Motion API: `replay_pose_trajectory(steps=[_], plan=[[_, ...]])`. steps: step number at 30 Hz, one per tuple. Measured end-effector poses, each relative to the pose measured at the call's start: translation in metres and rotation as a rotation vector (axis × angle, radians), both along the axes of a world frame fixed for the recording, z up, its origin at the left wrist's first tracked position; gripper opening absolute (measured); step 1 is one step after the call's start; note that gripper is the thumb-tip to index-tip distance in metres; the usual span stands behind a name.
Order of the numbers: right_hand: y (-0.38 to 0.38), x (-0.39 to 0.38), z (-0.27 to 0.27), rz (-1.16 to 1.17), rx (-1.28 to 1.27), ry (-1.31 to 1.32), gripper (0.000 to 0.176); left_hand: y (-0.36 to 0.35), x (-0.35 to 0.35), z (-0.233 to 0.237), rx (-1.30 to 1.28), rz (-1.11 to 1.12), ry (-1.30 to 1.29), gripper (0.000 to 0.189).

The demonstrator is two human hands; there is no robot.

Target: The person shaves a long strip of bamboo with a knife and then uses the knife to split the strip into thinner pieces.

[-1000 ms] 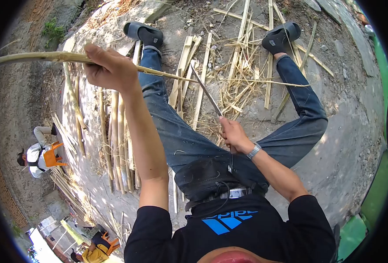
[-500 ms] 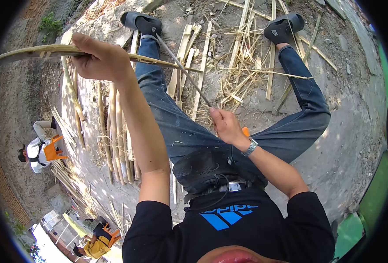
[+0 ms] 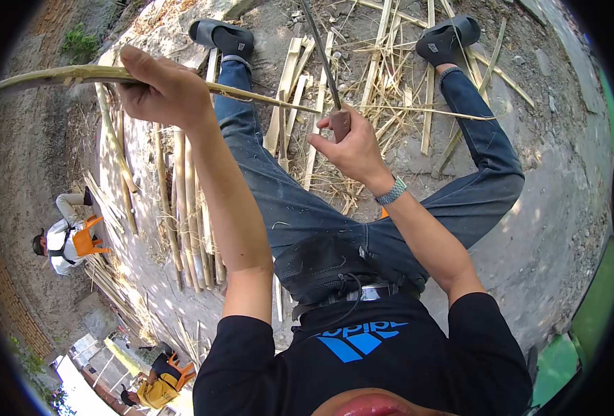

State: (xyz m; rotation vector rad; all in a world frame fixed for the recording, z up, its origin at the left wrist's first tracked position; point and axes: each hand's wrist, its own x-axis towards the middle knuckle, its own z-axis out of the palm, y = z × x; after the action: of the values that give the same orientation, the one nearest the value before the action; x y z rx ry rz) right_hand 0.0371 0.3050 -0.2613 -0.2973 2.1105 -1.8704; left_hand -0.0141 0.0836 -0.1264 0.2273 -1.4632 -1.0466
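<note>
pale strips (image 3: 274,132) litter the rough ground (image 3: 550,208); left hand (image 3: 168,90) clasps a long stick (image 3: 88,72), right hand (image 3: 354,147) a brown knife handle (image 3: 339,127).

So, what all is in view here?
Wood stick: one, tan, in left hand
Knife: one, brown-handled, in right hand
Poles: several, tan, ground at left
Wood strips: several, pale, ground, upper centre
Shavings: many, yellowish, among wood strips
Plant: one, green, upper left
Other people: two, in white and yellow, left
Chairs: two, orange, with those people
Panel: one, green, lower right
Watch: one, silver, right of centre
Bag: one, black, lower centre
Sandals: two, grey, top
Shirt: one, black, bottom
Jeans: one pair, blue, centre
Hands: two, bare, upper half
</note>
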Motion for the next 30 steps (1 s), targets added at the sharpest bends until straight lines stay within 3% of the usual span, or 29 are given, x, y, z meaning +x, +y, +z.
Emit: replay_pose_trajectory(steps=[2, 9, 11, 23, 24, 27, 30], plan=[[-0.022, -0.016, -0.008, 0.002, 0.163, 0.062, 0.042, 0.009, 0.0, 0.002, 0.004, -0.043, 0.01, 0.049], [-0.079, -0.038, -0.041, 0.001, 0.137, 0.131, 0.032, 0.017, 0.002, 0.002, 0.001, -0.218, 0.033, 0.046], [-0.085, -0.042, -0.05, -0.102, 0.042, 0.21, 0.025, 0.012, 0.004, 0.0, -0.002, -0.233, 0.033, 0.047], [-0.032, -0.056, -0.022, -0.149, 0.031, 0.183, 0.02, -0.011, 0.021, -0.004, -0.029, -0.352, 0.043, 0.052], [-0.022, -0.053, -0.017, -0.143, 0.118, 0.24, 0.025, -0.011, 0.022, -0.005, -0.034, -0.349, 0.048, 0.052], [-0.005, -0.034, 0.022, -0.1, 0.122, 0.043, 0.035, -0.006, 0.02, -0.004, -0.033, -0.288, 0.048, 0.053], [-0.013, -0.013, 0.053, -0.065, -0.002, -0.027, 0.039, 0.015, 0.013, -0.003, 0.031, 0.076, 0.013, 0.052]])
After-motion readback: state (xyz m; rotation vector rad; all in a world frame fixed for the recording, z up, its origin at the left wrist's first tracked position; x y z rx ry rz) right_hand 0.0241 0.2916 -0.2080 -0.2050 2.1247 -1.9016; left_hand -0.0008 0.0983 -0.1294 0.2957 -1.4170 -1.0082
